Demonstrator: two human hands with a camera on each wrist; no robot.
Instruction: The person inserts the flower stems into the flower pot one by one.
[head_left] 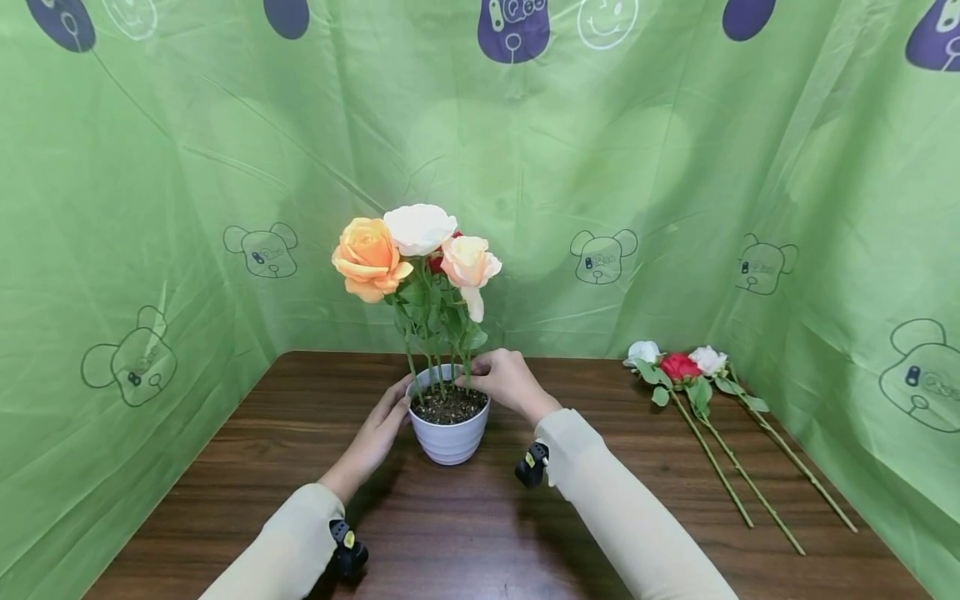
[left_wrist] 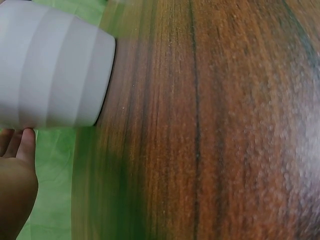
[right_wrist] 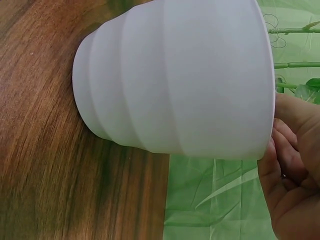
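A white ribbed flowerpot [head_left: 450,439] stands upright on the table, filled with dark soil [head_left: 447,406]. Out of the soil rise an orange rose [head_left: 369,258], a white rose [head_left: 420,229], a peach rose [head_left: 470,265] and a partly hidden red rose [head_left: 436,263]. My left hand [head_left: 381,425] holds the pot's left side, its fingertips against the wall in the left wrist view. At the right rim, my right hand [head_left: 506,379] grips the pot's edge, thumb reaching over to the inside beside a stem. The pot [right_wrist: 175,80] hides the thumb's tip in the right wrist view.
On the right of the brown wooden table [head_left: 600,517] lie a white rose [head_left: 642,352], a red rose [head_left: 679,367] and a pale pink rose [head_left: 708,360], long stems toward the front. Green cloth [head_left: 525,167] encloses the back and sides. Each wrist carries a small black camera [head_left: 532,465].
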